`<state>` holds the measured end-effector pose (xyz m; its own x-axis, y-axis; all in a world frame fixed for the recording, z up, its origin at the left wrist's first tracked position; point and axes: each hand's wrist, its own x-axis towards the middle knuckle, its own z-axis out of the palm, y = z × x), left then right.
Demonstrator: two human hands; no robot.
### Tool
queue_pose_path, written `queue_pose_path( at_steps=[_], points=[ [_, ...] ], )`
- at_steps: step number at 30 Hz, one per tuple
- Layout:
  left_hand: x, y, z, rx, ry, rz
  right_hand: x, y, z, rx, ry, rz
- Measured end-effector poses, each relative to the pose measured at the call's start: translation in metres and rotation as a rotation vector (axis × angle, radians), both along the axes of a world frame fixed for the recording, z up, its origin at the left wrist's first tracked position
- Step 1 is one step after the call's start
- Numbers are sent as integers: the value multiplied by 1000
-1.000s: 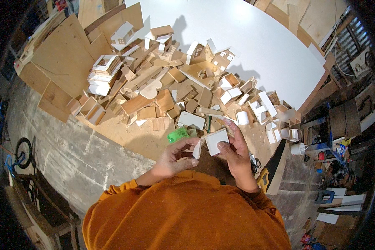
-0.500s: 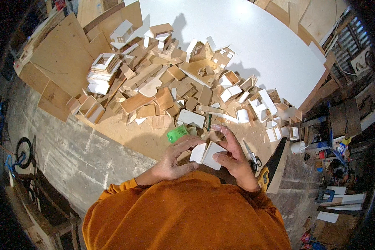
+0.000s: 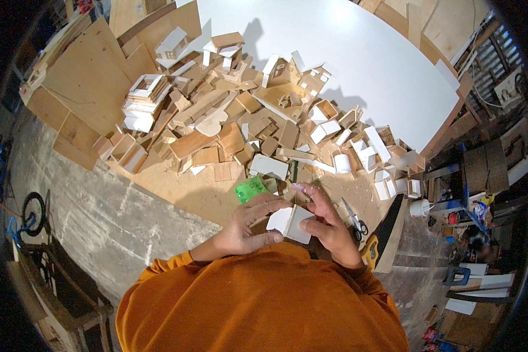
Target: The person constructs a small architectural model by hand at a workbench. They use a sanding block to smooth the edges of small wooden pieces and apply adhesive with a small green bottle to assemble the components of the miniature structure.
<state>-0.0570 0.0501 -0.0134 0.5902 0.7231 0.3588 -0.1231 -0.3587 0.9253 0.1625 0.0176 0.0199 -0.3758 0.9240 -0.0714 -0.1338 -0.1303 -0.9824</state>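
Note:
Both my hands hold a small white folded board piece [image 3: 290, 223] close to my chest, above the near edge of the workbench [image 3: 176, 188]. My left hand [image 3: 249, 226] grips its left side with fingers curled over the top. My right hand [image 3: 325, 226] holds the right side, fingers wrapped around the piece. A green translucent object [image 3: 250, 189] lies just beyond my left hand. My orange sleeves fill the bottom of the view.
A heap of wooden offcuts and small white and brown model houses [image 3: 234, 111] covers the bench. A large white board [image 3: 358, 64] lies behind it. Scissors [image 3: 354, 222] and a handsaw [image 3: 384, 234] lie to my right. A bicycle [image 3: 23, 214] stands at the left.
Both hands have drawn the white piece down and closer to my body. The piece has turned in my grip, and my left fingers now curl over its top.

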Motion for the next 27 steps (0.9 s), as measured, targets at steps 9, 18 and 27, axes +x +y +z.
queue_pose_path(
  at_steps=[9,18,27],
  points=[
    [2,4,-1,194,0,1,0,1,-2,8,27,24],
    [6,5,-1,182,-23,-23,0,1,-8,6,59,46],
    [7,5,-4,52,-19,161,-1,2,13,-193,-11,-323]
  ],
)
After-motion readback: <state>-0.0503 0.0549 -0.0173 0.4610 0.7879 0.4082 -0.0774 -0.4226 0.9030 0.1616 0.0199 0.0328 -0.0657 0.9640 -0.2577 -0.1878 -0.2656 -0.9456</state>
